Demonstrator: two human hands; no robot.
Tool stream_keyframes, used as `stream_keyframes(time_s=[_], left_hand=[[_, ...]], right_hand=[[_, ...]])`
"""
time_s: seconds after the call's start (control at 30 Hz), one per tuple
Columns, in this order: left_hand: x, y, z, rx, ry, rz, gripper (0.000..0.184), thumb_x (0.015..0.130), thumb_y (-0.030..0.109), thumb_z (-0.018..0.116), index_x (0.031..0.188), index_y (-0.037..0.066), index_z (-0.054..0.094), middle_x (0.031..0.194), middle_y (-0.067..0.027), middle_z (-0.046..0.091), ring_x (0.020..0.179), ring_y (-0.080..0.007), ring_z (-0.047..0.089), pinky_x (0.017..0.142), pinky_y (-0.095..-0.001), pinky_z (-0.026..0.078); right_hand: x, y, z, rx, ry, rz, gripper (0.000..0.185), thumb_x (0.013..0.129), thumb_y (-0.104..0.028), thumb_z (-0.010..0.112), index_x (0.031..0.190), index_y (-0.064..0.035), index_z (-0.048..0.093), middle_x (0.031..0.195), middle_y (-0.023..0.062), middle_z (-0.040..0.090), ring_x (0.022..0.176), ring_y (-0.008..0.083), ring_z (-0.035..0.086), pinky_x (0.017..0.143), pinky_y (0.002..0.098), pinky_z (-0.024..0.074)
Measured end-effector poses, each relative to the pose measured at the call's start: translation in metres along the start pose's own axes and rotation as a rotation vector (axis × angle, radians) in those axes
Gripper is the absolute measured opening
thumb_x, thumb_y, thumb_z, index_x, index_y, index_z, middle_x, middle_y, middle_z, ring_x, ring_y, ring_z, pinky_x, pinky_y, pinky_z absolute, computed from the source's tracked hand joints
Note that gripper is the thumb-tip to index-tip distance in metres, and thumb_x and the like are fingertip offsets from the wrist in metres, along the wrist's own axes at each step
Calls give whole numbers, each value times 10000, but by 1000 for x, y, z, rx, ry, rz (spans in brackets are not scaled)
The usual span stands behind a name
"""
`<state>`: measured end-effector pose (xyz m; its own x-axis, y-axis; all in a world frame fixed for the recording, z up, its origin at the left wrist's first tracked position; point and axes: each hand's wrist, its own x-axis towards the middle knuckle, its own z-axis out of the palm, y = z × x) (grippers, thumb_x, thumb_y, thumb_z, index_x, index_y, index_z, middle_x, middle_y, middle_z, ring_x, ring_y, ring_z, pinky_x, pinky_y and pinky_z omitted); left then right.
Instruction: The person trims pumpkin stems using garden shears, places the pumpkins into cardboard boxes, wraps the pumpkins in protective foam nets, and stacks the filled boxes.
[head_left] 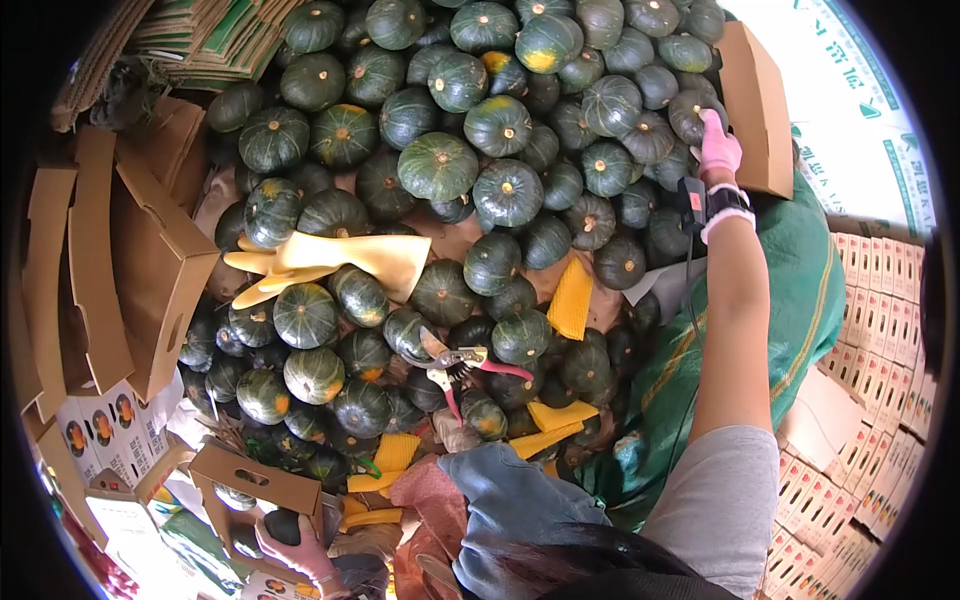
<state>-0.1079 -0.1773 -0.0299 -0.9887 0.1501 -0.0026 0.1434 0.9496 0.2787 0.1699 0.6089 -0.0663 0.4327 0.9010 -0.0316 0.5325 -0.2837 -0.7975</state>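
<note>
At the upper right my right hand (719, 150), in a pink glove, has its fingers closed round a dark green pumpkin (688, 116) at the edge of a large heap. My left hand (298, 550), gloved in pink too, is low at the left. It grips a small dark green pumpkin (284, 526) at an open cardboard box (255, 480). Another pumpkin (245, 540) shows beside it inside that box. Yellow rubber gloves (345, 258) and red-handled pruning shears (462, 362) lie on the heap between my hands.
Open cardboard boxes (150, 270) stand at the left, with flattened cartons (200, 40) behind them. A box flap (757, 110) and a green woven sack (810, 290) border the heap at the right. Printed cartons (880, 330) are stacked beyond. Yellow netting (570, 300) lies among the pumpkins.
</note>
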Motion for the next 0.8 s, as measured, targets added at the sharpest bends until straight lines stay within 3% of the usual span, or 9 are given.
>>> stream_keyframes(time_s=[0.03,0.1,0.3,0.37,0.43,0.5,0.63,0.7,0.8], left_hand=[[-1,-2,2,1,17,11,692,668,132,729,1282,22,430,1251,-150,424,1157,-315,419,998,-452,365],[-3,-8,3,-32,-5,1,687,666,133,734,1278,35,438,1257,-147,429,1175,-321,396,1002,-455,347],[5,-4,-1,24,42,129,744,583,191,804,1235,45,476,1193,-153,491,1120,-353,437,952,-468,372],[5,4,-5,124,38,87,758,556,255,818,1207,42,493,1146,-167,519,1075,-369,467,919,-470,395],[7,4,-10,60,6,139,760,542,298,822,1185,45,505,1114,-179,534,1055,-371,475,907,-466,401],[2,-2,-14,-47,65,119,711,561,301,809,1154,38,517,1093,-181,544,1050,-369,481,912,-453,397],[-36,-3,-61,-605,101,-156,655,627,241,776,1190,50,500,1090,-138,533,1038,-278,521,908,-391,420],[-64,-15,-99,-1203,-13,-417,582,704,240,715,1206,48,492,1135,-107,528,1044,-239,532,904,-361,436],[-106,-54,-165,-1902,45,-498,588,825,365,559,1300,44,428,1214,-132,522,1063,-249,552,928,-412,459]], right_hand=[[-15,-7,-11,192,-200,73,604,668,-423,734,1068,8,598,1048,115,615,919,196,609,588,288,539],[-41,2,-21,353,-387,70,495,774,-432,626,1107,-71,564,1029,39,600,881,194,598,755,388,519],[-196,-3,-55,1068,-942,338,522,837,-326,534,1280,-64,445,1276,123,510,1217,315,463,965,550,391],[-235,12,-45,1128,-1264,438,533,838,-254,545,1310,-67,383,1318,123,432,1202,344,448,965,613,376],[-292,12,-26,924,-1276,297,541,807,-212,583,1304,-97,404,1287,115,455,1174,323,473,876,575,468],[-349,-9,-21,909,-1692,363,527,787,-188,618,1270,-75,440,1229,93,508,1110,275,528,860,501,502],[-494,-88,-35,153,-2043,-329,605,651,-140,771,1189,-53,510,1072,41,589,996,169,563,886,320,462],[-555,-106,-28,-112,-2264,-843,592,613,-140,800,1125,-36,521,1053,58,579,989,173,536,897,315,431],[-643,-141,-42,-528,-2477,-1154,622,587,-151,798,1115,-24,495,1031,109,577,975,208,545,871,342,446]])
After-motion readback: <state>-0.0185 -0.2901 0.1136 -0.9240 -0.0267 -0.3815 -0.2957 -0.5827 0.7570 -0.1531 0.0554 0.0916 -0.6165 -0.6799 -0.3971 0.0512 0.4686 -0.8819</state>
